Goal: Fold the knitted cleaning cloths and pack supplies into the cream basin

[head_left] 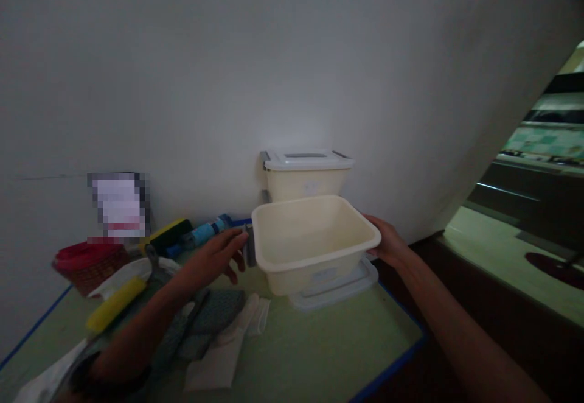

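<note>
A cream plastic storage box [296, 275], lidless, is in front of me, and its inside looks bare. My right hand [383, 240] grips its right side near the rim; the fingertips are hidden behind the box. At the box's left side a grey latch [249, 246] sticks out. My left hand [223, 252] is beside that latch, its fingers apart and a fingertip at or touching it. Partly under the box lies a pale lid [340, 286]; whether the box rests on it I cannot tell. Behind stands a second cream box [305, 181] with its white lid on.
To the left are a red basket [91, 266], a yellow brush-like item [116, 305], a yellow and green sponge [166, 232] and a blue tube or bottle [207, 231]. Grey cloths [214, 315] and white cloth pieces [219, 357] lie in front. Blue tape [392, 366] edges the table.
</note>
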`<state>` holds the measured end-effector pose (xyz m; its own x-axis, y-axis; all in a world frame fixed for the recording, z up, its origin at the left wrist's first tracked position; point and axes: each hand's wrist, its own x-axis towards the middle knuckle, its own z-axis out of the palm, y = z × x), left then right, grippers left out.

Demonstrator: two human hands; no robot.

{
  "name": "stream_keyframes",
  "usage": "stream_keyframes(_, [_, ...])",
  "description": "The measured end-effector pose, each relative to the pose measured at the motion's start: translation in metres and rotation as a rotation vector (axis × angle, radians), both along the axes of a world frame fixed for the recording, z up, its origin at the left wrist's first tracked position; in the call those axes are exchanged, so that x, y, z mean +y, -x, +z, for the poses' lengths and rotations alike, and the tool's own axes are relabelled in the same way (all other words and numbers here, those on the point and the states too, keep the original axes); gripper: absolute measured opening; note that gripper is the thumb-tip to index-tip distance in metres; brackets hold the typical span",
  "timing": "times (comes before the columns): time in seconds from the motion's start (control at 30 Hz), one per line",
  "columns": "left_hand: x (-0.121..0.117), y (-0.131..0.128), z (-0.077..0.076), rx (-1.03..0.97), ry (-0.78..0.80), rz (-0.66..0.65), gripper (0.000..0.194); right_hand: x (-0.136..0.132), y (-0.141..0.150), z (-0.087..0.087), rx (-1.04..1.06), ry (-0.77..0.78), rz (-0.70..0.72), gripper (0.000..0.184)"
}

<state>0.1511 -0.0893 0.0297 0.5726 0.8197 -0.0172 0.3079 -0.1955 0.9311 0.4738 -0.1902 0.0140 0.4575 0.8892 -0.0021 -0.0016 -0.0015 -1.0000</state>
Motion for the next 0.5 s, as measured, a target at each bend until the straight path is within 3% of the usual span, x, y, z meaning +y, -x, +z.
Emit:
stream_keyframes(0.1, [0.001, -0.018, -0.007, -0.058, 0.094, -0.014, 0.032, 0.000, -0.013, -0.008, -0.055, 0.014, 0.001, 0.027])
stream_keyframes(0.23, [0.000, -0.030, -0.016, -0.099, 0.189, 0.068, 0.050, -0.003, -0.019, -0.014, -0.153, 0.047, 0.040, 0.029])
stream_keyframes(0.4, [-0.005, -0.027, -0.019, -0.145, 0.161, 0.028, 0.050, -0.006, -0.022, -0.006, -0.284, 0.055, 0.089, 0.028])
stream_keyframes(0.5, [-0.004, -0.025, -0.019, -0.089, 0.166, 0.041, 0.050, -0.004, -0.025, 0.001, -0.367, 0.016, 0.038, 0.034])
